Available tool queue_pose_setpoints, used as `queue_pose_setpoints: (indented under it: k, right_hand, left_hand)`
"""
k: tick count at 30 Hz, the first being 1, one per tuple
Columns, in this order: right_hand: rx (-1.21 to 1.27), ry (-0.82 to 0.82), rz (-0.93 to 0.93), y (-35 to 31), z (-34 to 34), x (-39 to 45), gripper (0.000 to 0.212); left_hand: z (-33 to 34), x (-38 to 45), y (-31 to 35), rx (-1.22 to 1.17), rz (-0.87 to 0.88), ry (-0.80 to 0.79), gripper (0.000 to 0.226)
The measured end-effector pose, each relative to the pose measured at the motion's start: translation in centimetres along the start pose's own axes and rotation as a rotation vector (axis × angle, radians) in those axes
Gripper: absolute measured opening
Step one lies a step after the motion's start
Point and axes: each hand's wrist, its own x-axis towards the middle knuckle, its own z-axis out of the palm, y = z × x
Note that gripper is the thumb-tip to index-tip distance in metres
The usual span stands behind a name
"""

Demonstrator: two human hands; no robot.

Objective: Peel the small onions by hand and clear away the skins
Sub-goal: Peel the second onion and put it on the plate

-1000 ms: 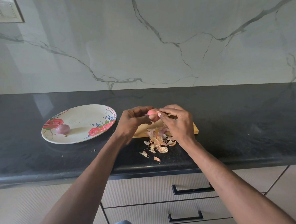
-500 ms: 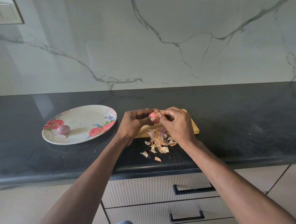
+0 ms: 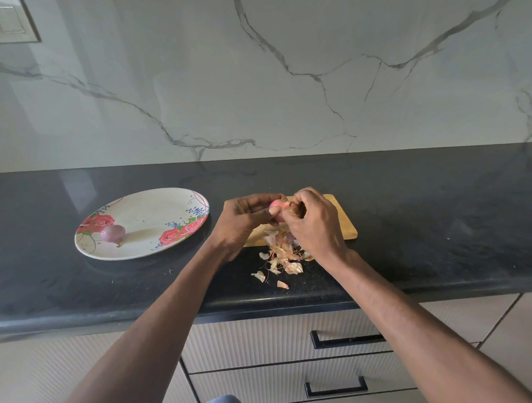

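Scanning leftward first, I see a peeled onion (image 3: 113, 233) on the unlettered rose-patterned plate (image 3: 144, 249), then my left hand (image 3: 242, 222) gripping a pink onion (image 3: 276, 207) above the wooden cutting board (image 3: 341, 220) and skins (image 3: 281, 256), my right hand (image 3: 313, 222) pinching its skin.

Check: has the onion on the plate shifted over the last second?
No. The onion sits at the same spot beside the left rose print on the plate; slight frame drift is camera motion.
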Motion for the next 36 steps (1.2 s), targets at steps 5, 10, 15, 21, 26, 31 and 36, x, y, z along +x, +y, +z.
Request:
queue_pose_setpoints:
  k: [5, 10, 15, 21, 26, 31, 36]
  right_hand:
    - [0.280, -0.064, 0.264, -0.3, -0.7, 0.3, 0.010]
    - [0.434, -0.144, 0.454, -0.8, -1.2, 0.4, 0.011]
    - [0.498, -0.178, 0.520, -1.1, -1.6, 0.7, 0.008]
    - [0.498, -0.161, 0.481, -1.1, -1.7, 0.5, 0.015]
    - [0.407, -0.145, 0.432, -1.1, -1.4, 0.5, 0.023]
    - [0.363, -0.139, 0.415, -0.5, -0.9, 0.7, 0.003]
    - [0.347, -0.189, 0.441, -0.3, -0.7, 0.6, 0.010]
  left_hand:
    - [0.2, 0.1, 0.3, -0.141, -0.063, -0.009, 0.038]
    - [0.1, 0.1, 0.5, -0.195, -0.105, 0.007, 0.028]
    - [-0.1, 0.0, 0.4, -0.161, -0.100, 0.015, 0.040]
    - [0.1, 0.0, 0.8, -0.223, -0.119, 0.043, 0.043]
    - [0.2, -0.2, 0.9, -0.197, -0.111, 0.029, 0.045]
    - [0.1, -0.2, 0.7, -0.151, -0.124, 0.032, 0.042]
    - [0.3, -0.2, 0.7, -0.142, -0.151, 0.044, 0.035]
